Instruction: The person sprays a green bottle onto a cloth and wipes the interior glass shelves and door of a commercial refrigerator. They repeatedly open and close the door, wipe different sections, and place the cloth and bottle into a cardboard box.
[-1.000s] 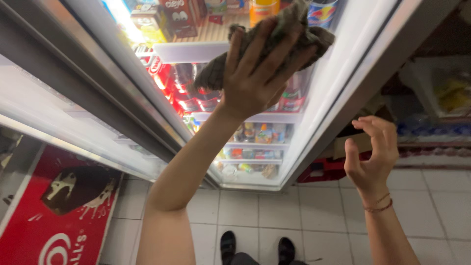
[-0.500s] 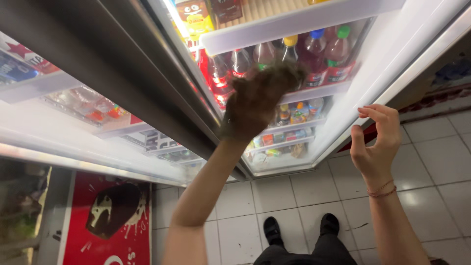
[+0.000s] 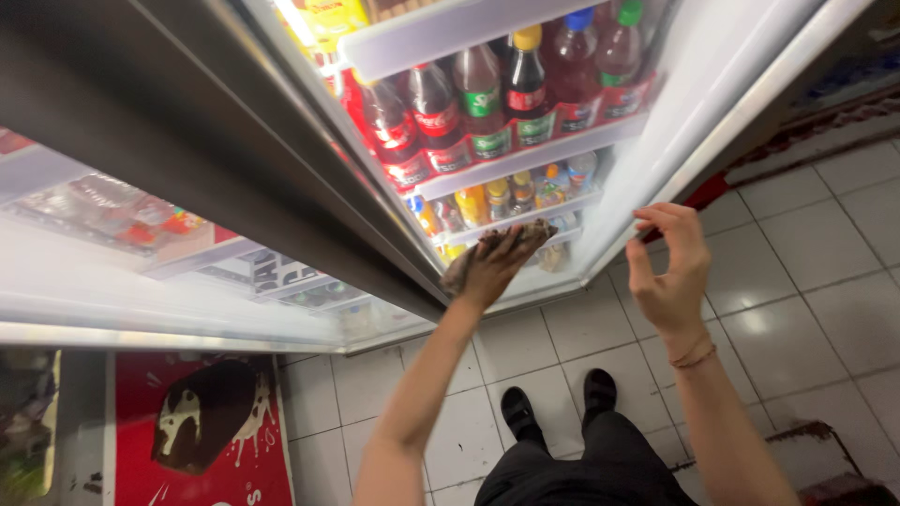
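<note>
While the left hand point(image 3: 492, 267) presses a dark crumpled cloth point(image 3: 502, 245) flat against the lower part of the glass fridge door point(image 3: 647, 141), wiping looks nearly at the bottom edge. The right hand point(image 3: 667, 272) hovers half open, holding nothing, beside the white door frame point(image 3: 741, 103).

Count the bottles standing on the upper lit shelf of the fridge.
6 bottles show in a row on the shelf, from the red-labelled one at left to the green-capped one at right. More may stand hidden behind them.
</note>
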